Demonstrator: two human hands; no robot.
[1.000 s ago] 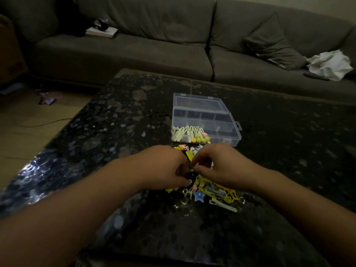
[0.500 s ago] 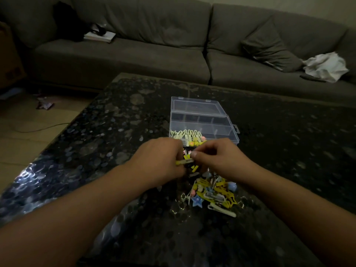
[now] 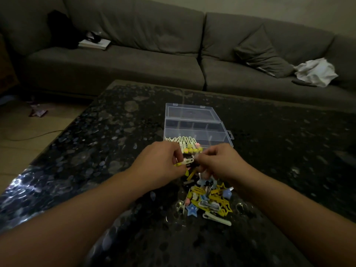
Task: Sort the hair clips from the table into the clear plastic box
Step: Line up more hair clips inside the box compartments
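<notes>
Mid-sort: your left hand (image 3: 163, 162) and right hand (image 3: 215, 162) both pinch one pale clip (image 3: 187, 161) just short of the box (image 3: 198, 130) (pile (image 3: 208, 199) behind); next, lay it beside the row.

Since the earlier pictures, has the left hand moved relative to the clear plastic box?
Yes. The left hand has lifted off the pile of hair clips and moved toward the clear plastic box, now pinching a white clip just short of its near wall.
</notes>
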